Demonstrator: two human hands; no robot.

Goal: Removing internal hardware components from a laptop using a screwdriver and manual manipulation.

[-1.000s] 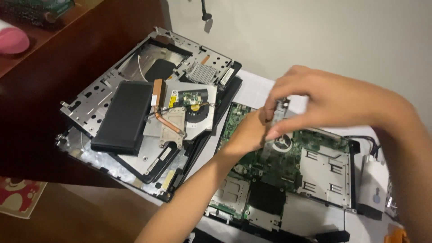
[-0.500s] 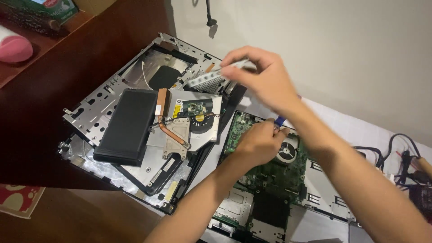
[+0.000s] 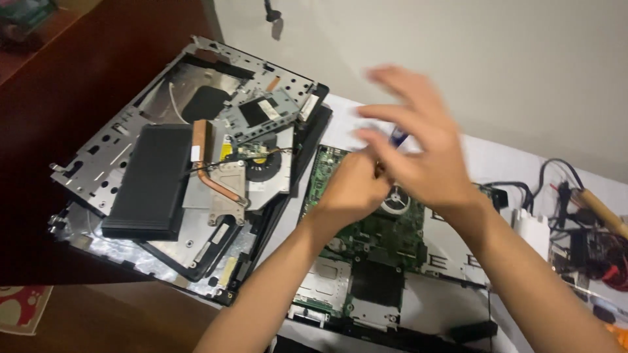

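A green laptop motherboard (image 3: 386, 235) lies on a white sheet. My left hand (image 3: 350, 193) is closed in a fist over the board's upper part, next to a round fan opening (image 3: 396, 199). It seems to grip a small screwdriver whose blue end (image 3: 399, 136) shows behind my right hand. My right hand (image 3: 418, 147) hovers blurred just above the left, fingers spread, holding nothing. A small metal bracket (image 3: 271, 111) rests on the stripped laptop chassis (image 3: 124, 137) to the left.
On the chassis lie a black flat panel (image 3: 150, 183), a copper heat pipe (image 3: 212, 176) and a cooling fan (image 3: 261, 170). A dark wooden desk (image 3: 78, 65) sits at the left. Cables and a wooden-handled tool (image 3: 602, 212) crowd the right edge.
My right hand carried the metal bracket to the chassis, left it there and came back empty over the motherboard. My left hand stayed on the board. The camera moved closer.
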